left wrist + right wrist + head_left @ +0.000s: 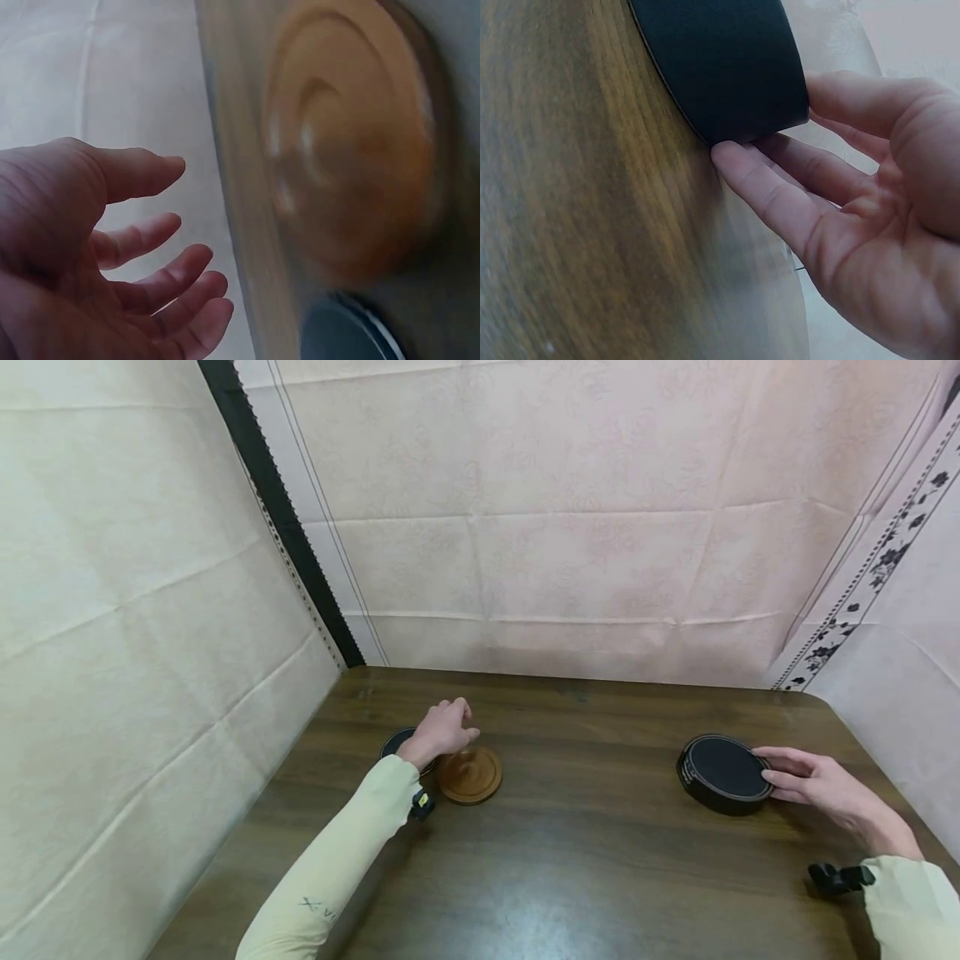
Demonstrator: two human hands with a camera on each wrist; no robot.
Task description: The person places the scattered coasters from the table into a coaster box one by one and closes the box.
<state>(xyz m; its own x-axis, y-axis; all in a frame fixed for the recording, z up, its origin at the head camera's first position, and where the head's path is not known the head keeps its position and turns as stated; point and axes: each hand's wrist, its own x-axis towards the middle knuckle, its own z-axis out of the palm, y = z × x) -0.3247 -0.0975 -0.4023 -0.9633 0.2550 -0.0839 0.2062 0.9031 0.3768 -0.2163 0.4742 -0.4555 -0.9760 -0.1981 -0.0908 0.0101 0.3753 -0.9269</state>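
Observation:
My left hand [442, 729], fingers loosely bent and holding nothing, hovers over a dark round disc [395, 742] partly hidden beneath it. Just right of that disc lies a round brown wooden disc [470, 775] with raised rings, blurred in the left wrist view, where the palm of my left hand [127, 255] faces it. Over on the right, my right hand [825, 789] touches the side of a black round box [723, 772] with a flat top and a thin pale line round its rim. In the right wrist view, fairly straight fingers [761, 184] meet the box's dark side wall [727, 67].
The brown wood-grain table [570, 852] carries all of these things. Pale cloth [585, 527] hangs behind its far edge, with more cloth at the left and right sides. A small black device [840, 878] is strapped at the right wrist.

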